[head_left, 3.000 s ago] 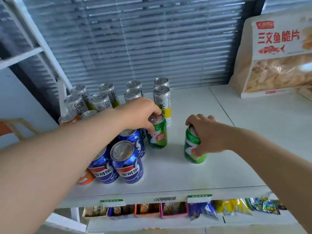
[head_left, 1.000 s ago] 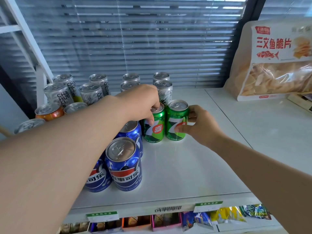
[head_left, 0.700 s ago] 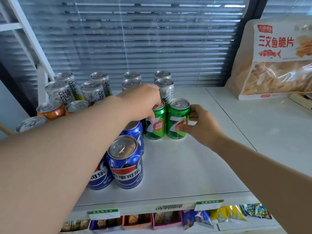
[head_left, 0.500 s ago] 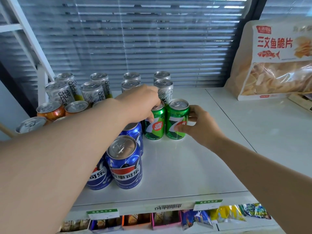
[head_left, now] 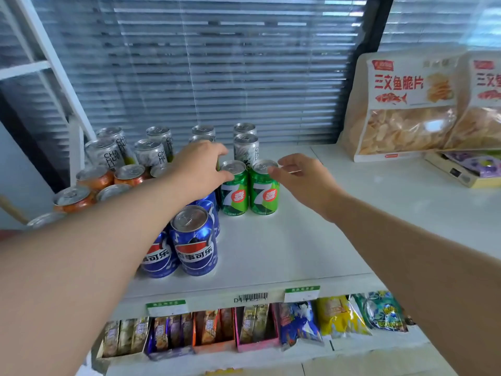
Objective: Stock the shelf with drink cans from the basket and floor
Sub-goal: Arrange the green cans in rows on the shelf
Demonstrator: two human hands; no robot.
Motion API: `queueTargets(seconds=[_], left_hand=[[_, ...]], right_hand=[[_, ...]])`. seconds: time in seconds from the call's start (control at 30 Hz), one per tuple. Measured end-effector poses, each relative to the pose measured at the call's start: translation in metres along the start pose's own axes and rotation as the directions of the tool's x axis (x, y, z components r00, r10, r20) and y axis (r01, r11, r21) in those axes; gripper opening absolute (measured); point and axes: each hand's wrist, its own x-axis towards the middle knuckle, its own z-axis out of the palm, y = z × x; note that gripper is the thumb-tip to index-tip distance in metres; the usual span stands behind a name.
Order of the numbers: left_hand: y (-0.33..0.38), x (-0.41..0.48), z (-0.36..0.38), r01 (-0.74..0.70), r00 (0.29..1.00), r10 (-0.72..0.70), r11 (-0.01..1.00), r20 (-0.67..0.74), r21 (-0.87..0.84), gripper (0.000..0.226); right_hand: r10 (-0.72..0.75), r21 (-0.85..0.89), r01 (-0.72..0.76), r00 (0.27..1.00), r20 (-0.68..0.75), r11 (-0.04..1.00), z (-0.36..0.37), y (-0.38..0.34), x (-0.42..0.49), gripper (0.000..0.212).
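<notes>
R hand (head_left: 301, 176) is coming off the R green can (head_left: 265, 191). Half a sec ago its fingers were wrapping the can's side; now they're hanging loose & spread just right of the lid, fingertips at the rim, gripping nothing. L hand (head_left: 202, 166) is shifting left too: it was sitting over the lid of the L green can (head_left: 234, 189), and that lid is now showing in full. L hand's fingers are curling downward at the can's upper-left edge, thumb tip at or v. near the rim. Can't tell whether it's pinching the can or only brushing it.

Both green cans are standing upright in the centre of the frame, side by side & touching, labels facing fwd, on the white shelf (head_left: 284, 248). Just above them in the frame, silver cans (head_left: 245, 147) are standing in rows that are spreading toward the upper left. Orange cans (head_left: 93, 178) are sitting at mid-left, partly hidden by the L forearm. Blue cans (head_left: 194, 246) are standing lower left of the green pair.

Big snack bags (head_left: 404, 109) are leaning at upper right, and grey blinds (head_left: 217, 77) are filling the top. At the bottom, the shelf edge is carrying a barcode sticker (head_left: 252, 297), with snack packs (head_left: 298, 321) lying under it.
</notes>
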Motion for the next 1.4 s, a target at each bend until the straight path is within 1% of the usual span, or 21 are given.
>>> queueTargets(seconds=[0.1,0.2,0.33,0.4,0.47,0.6,0.77,0.83,0.93,1.03,1.13,1.23,1.3,1.4], left_hand=[[-0.005,-0.031,-0.017,0.013,0.997,-0.018,0.998,-0.074,-0.069,0.059],[-0.015,-0.069,-0.036,-0.005,0.987,-0.016,0.992,-0.16,-0.129,0.055],[-0.037,-0.127,-0.056,-0.045,0.958,-0.014,0.979,-0.285,-0.197,0.045],[-0.049,-0.161,-0.06,-0.076,0.944,0.004,0.976,-0.329,-0.206,0.039],[-0.067,-0.2,-0.06,-0.075,0.943,0.002,0.975,-0.333,-0.208,0.035],[-0.1,-0.273,-0.058,-0.044,0.963,-0.029,0.964,-0.269,-0.262,0.032],[-0.143,-0.346,-0.042,0.073,0.968,-0.141,0.95,-0.208,-0.303,0.027],[-0.161,-0.371,-0.022,0.129,0.967,-0.191,0.937,-0.167,-0.324,0.026],[-0.183,-0.403,0.016,0.245,0.955,-0.29,0.892,-0.066,-0.379,0.025],[-0.196,-0.425,0.049,0.322,0.94,-0.342,0.876,0.01,-0.36,0.024],[-0.208,-0.451,0.09,0.438,0.897,-0.421,0.81,0.133,-0.39,0.024],[-0.218,-0.486,0.13,0.529,0.849,-0.477,0.779,0.228,-0.337,0.023],[-0.229,-0.507,0.158,0.611,0.79,-0.539,0.731,0.293,-0.303,0.027],[-0.245,-0.529,0.204,0.731,0.681,-0.642,0.618,0.353,-0.289,0.036]], right_hand=[[-0.061,-0.019,0.06,0.996,-0.069,0.998,-0.004,-0.017,-0.031,0.031],[-0.087,-0.062,0.082,0.992,-0.094,0.995,-0.005,-0.033,-0.068,0.026],[-0.145,-0.169,0.131,0.987,-0.069,0.977,0.002,-0.051,-0.122,0.026],[-0.146,-0.163,0.125,0.981,-0.126,0.979,0.016,-0.058,-0.149,0.029],[-0.144,-0.149,0.118,0.974,-0.177,0.982,0.036,-0.066,-0.178,0.031],[-0.159,-0.176,0.131,0.975,-0.153,0.976,0.078,-0.08,-0.227,0.024],[-0.13,-0.112,0.122,0.989,-0.07,0.986,0.15,-0.088,-0.277,0.029],[-0.108,-0.083,0.105,0.994,-0.028,0.991,0.183,-0.079,-0.293,0.028],[-0.082,-0.065,0.085,0.996,0.042,0.994,0.232,-0.055,-0.312,0.026],[-0.065,-0.053,0.071,0.992,0.109,0.996,0.267,-0.027,-0.325,0.027],[-0.011,-0.066,0.021,0.988,0.153,0.998,0.309,0.012,-0.334,0.031],[0.088,-0.078,-0.075,0.979,0.186,0.994,0.345,0.054,-0.349,0.035],[0.152,-0.103,-0.131,0.96,0.237,0.986,0.368,0.082,-0.356,0.034],[0.229,-0.157,-0.19,0.932,0.281,0.969,0.401,0.125,-0.364,0.033]])
